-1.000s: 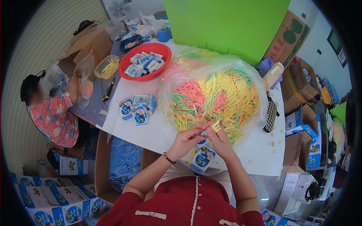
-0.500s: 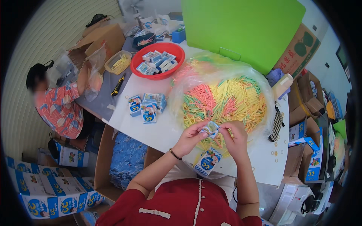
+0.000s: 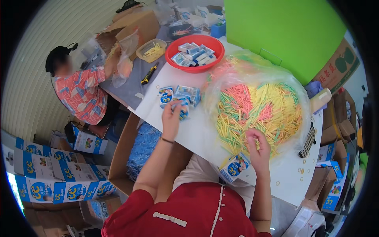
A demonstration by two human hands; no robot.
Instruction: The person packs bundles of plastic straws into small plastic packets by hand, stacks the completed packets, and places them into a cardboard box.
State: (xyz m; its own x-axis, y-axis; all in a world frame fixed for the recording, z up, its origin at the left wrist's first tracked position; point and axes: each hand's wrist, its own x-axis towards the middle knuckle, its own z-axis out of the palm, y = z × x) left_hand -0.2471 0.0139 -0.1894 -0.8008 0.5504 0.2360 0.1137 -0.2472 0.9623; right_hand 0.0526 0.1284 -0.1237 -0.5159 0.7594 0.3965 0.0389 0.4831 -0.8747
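My left hand [image 3: 171, 118] reaches over the table with its fingers closed on a small blue-and-white packet [image 3: 184, 111]. Beside it stand another such packet [image 3: 166, 94] and a wider one [image 3: 189, 94]; my fingers partly cover the nearest. My right hand [image 3: 259, 148], fingers loosely bent and apart with nothing visible in them, hovers at the near side of a heap of thin pink, yellow and green sticks [image 3: 272, 106]. The heap lies in a clear plastic bag [image 3: 302, 91]. At the table's front edge, left of my right hand, lies one more packet [image 3: 235, 167], tilted.
Behind the packets stand a red basin [image 3: 194, 70] of small boxes and a tub [image 3: 141, 55] of yellow sticks. A box cutter [image 3: 149, 74] lies left. Another person [image 3: 81, 89] works at far left. A carton [image 3: 122, 158] of blue wrappers stands below the table edge.
My hands have parted from the crumpled packet they held together. The left has gone left and away to the standing packets; the right stays by the heap. The whole view has shifted.
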